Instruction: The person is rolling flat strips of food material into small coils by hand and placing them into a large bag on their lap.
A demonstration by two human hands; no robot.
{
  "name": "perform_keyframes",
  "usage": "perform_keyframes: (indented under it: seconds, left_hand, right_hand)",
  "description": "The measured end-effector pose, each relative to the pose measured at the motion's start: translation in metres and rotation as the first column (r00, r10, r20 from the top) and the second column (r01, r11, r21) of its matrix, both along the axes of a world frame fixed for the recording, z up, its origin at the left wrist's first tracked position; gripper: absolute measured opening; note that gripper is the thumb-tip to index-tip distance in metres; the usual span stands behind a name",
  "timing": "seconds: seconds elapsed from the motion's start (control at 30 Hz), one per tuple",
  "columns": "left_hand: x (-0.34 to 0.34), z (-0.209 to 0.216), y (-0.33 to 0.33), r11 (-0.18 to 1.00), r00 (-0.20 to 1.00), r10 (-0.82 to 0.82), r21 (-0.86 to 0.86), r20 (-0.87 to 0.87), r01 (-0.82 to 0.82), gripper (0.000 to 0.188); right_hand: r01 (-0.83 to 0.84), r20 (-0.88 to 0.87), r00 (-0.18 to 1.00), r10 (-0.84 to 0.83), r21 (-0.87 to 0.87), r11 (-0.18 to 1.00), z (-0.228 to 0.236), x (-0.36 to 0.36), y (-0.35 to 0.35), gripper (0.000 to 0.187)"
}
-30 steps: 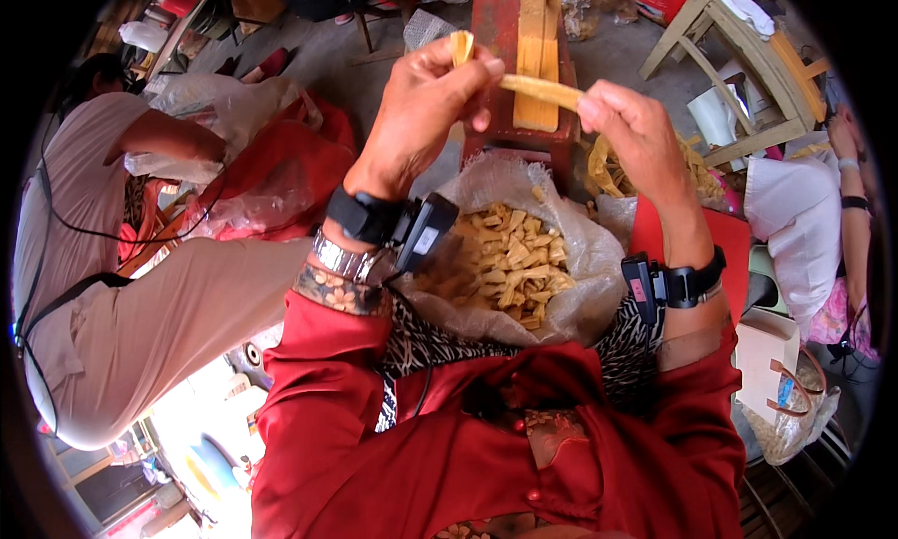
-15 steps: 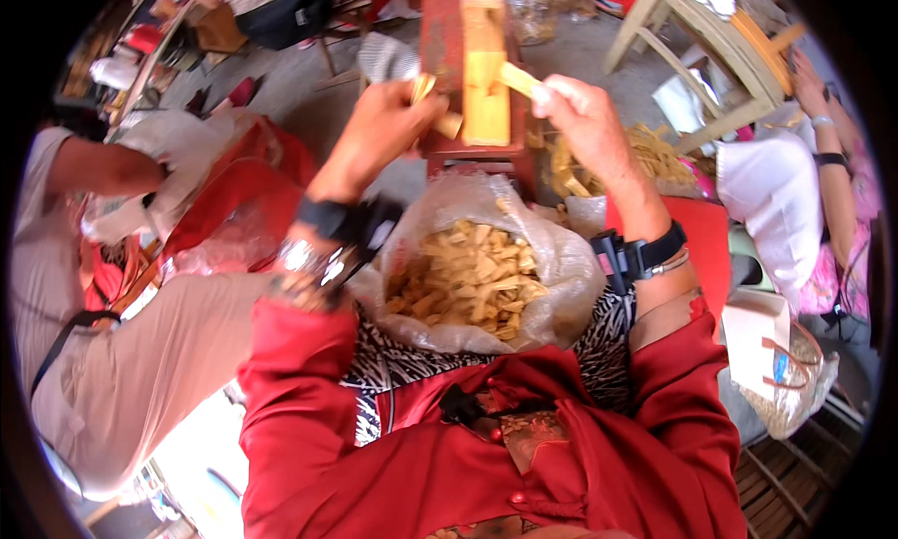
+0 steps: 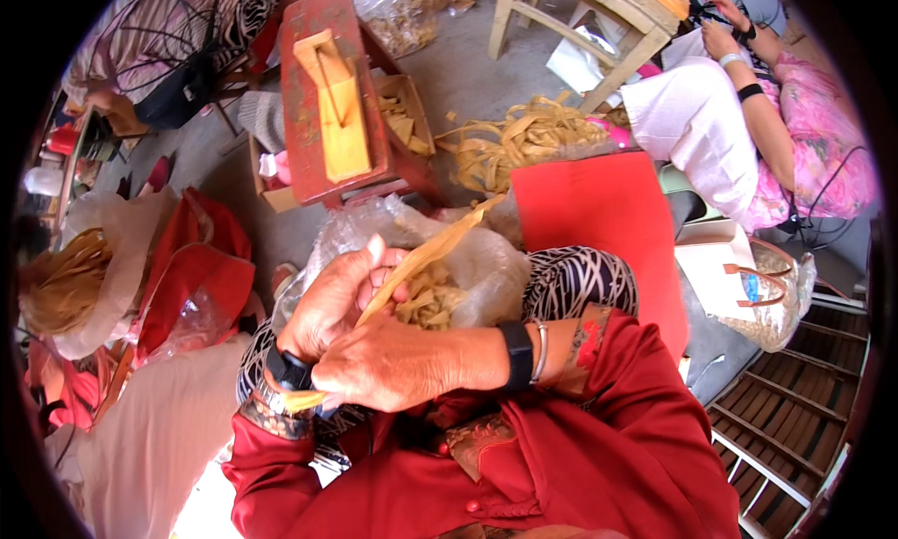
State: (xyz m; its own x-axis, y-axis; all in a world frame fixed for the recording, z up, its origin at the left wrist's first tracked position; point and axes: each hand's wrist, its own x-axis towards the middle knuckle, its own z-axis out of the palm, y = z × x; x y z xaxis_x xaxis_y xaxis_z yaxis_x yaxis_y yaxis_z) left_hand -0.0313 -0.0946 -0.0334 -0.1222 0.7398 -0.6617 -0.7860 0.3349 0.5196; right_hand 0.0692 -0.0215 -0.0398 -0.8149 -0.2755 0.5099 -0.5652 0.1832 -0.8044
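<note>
A long tan dried-leaf strip [image 3: 435,247] runs slantwise between my hands, low over my lap. My right hand [image 3: 388,363] is closed around its lower part, and a short end shows beside the thumb at my left wrist. Just beyond, my left hand [image 3: 329,294] has its fingers curled against the strip, thumb raised; both hands are close together. Behind them a clear plastic bag [image 3: 486,263] sits in my lap, holding many small folded leaf pieces [image 3: 430,296], partly hidden by the hands and strip.
Ahead stands a red bench [image 3: 318,20] bearing a yellow wooden board [image 3: 344,146]. Loose strips [image 3: 524,142] lie on the floor, right of it. A red padded surface [image 3: 599,230] is at my right. Other people sit left and right, one near a wooden stool [image 3: 585,20].
Both hands have drawn back from the board toward my body. The short folded pieces they held no longer show; a long strip is in them now. The view has swung right.
</note>
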Motion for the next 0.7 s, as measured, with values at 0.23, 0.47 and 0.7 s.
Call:
perform_keyframes:
  seconds: [0.23,0.47,0.7]
  left_hand:
    - [-0.007,0.011,0.008,1.000,0.948,0.015,0.020,-0.318,-0.009,0.011]
    - [-0.001,0.015,0.005,0.973,0.738,0.201,0.218,-0.644,-0.075,0.013]
    - [-0.006,0.003,0.014,0.987,0.025,0.159,0.159,-0.987,0.018,0.006]
  right_hand:
    - [0.266,-0.034,0.960,-0.277,-0.193,0.944,0.011,0.000,0.014,0.018]
    - [0.658,0.141,0.746,-0.651,-0.304,0.688,0.001,-0.025,0.046,0.013]
    - [0.742,0.494,0.604,-0.625,-0.062,0.668,-0.015,-0.032,0.066,0.025]
